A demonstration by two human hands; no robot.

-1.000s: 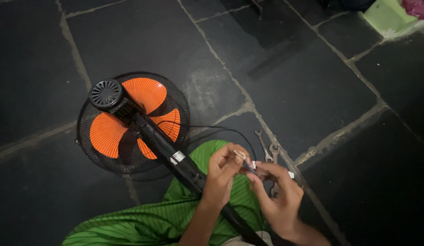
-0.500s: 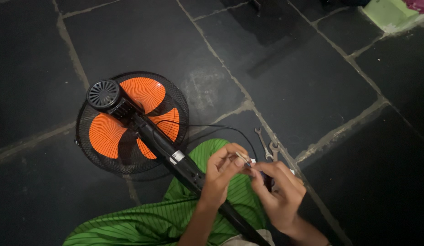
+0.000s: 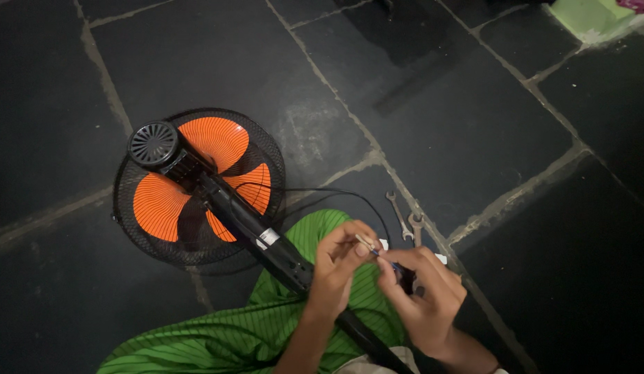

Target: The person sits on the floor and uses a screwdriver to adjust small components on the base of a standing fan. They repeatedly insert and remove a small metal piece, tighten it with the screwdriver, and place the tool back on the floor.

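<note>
A black pedestal fan with orange blades (image 3: 197, 183) lies face down on the dark stone floor, its black pole (image 3: 266, 246) running across my green-striped lap (image 3: 266, 318). My left hand (image 3: 339, 266) and my right hand (image 3: 422, 294) meet above the pole, both pinching a small thin pale part (image 3: 368, 244) between fingertips. A dark piece shows under my right fingers; what it is cannot be made out.
Two metal spanners (image 3: 405, 220) lie on the floor just beyond my hands. A black power cord (image 3: 322, 194) loops from the fan toward my knee. A light green cloth (image 3: 588, 17) sits at the top right corner. Pale grout lines cross the slabs.
My hands have stayed together over the pole, with fingers shifting slightly on the small part. The fan has not moved.
</note>
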